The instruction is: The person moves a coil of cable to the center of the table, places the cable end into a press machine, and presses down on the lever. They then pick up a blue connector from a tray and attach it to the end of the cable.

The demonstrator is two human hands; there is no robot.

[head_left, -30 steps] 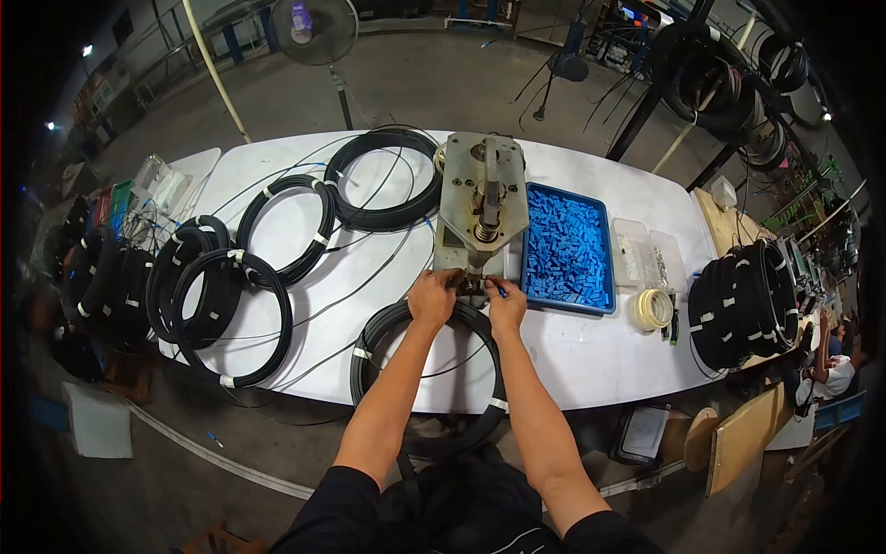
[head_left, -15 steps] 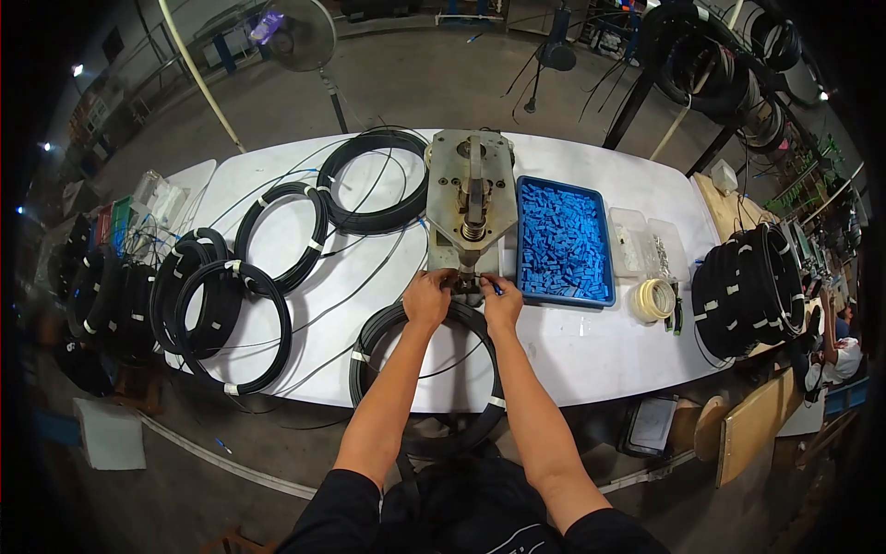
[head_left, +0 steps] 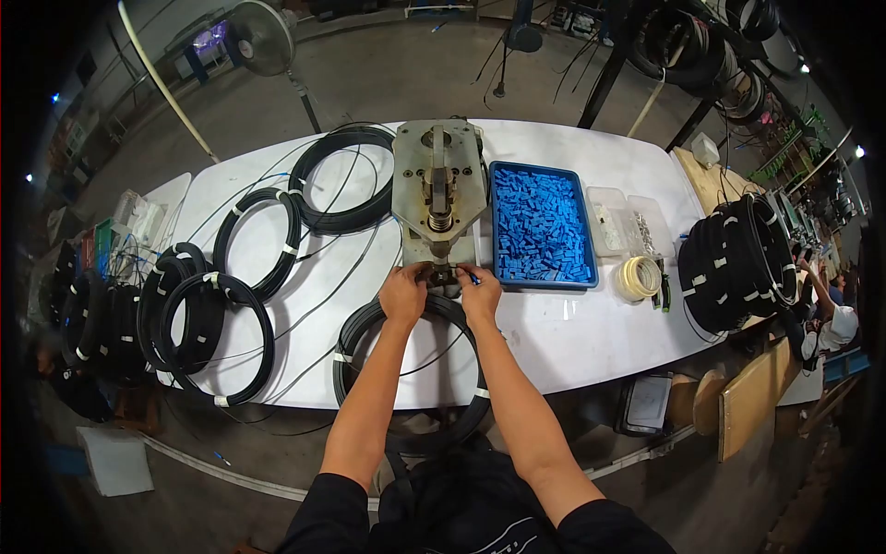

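Both of my hands are at the foot of a metal press (head_left: 439, 198) with a central lever and a spring. My left hand (head_left: 403, 295) is closed in a pinch at the left of the press's lower die; what lies between its fingertips is hidden. On the right of the die, my right hand (head_left: 481, 297) pinches a small blue plastic piece (head_left: 475, 279). Under my forearms a coil of black cable (head_left: 344, 369), bound with white tape, hangs over the table's front edge.
A blue tray (head_left: 592, 249) of small blue pieces stands right of the press. Beyond it are clear plastic boxes (head_left: 606, 222), a yellowish tape roll (head_left: 637, 278) and stacked black coils (head_left: 738, 263). More cable coils (head_left: 261, 242) lie left, with loose strands across the white table (head_left: 535, 342).
The whole view has shifted, so the press and tray appear farther left and slightly higher. Both hands stay at the press's die, still pinching.
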